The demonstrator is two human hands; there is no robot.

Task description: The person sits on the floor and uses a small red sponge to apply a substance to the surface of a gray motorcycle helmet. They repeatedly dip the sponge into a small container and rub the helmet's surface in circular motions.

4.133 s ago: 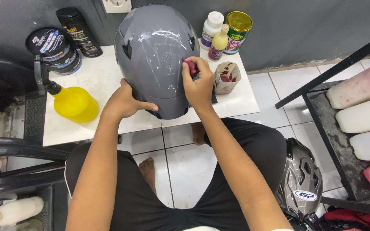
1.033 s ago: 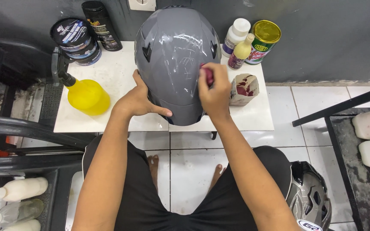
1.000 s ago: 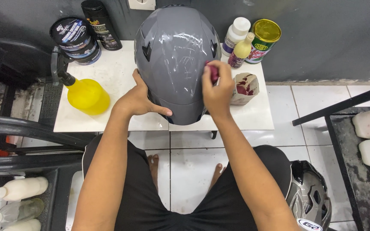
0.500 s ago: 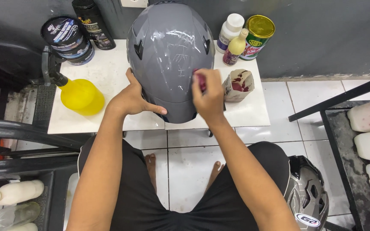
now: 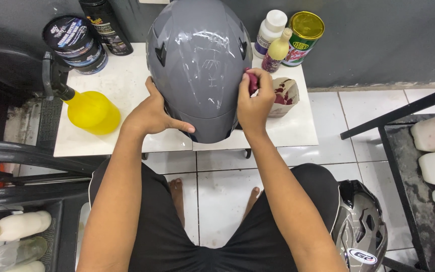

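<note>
On a white counter [image 5: 127,80] stands a glossy grey helmet [image 5: 200,65], likely rigid, smooth and slippery. The left hand [image 5: 152,113] lies spread open against its lower left side, steadying it near the rim, probably the surest hold. The right hand [image 5: 254,103] pinches a small dark red pad [image 5: 251,80] against the right side.

Two helmets [image 5: 197,65] [image 5: 359,226], one yellow spray bottle [image 5: 89,111], two stacked black tubs [image 5: 74,43].
</note>
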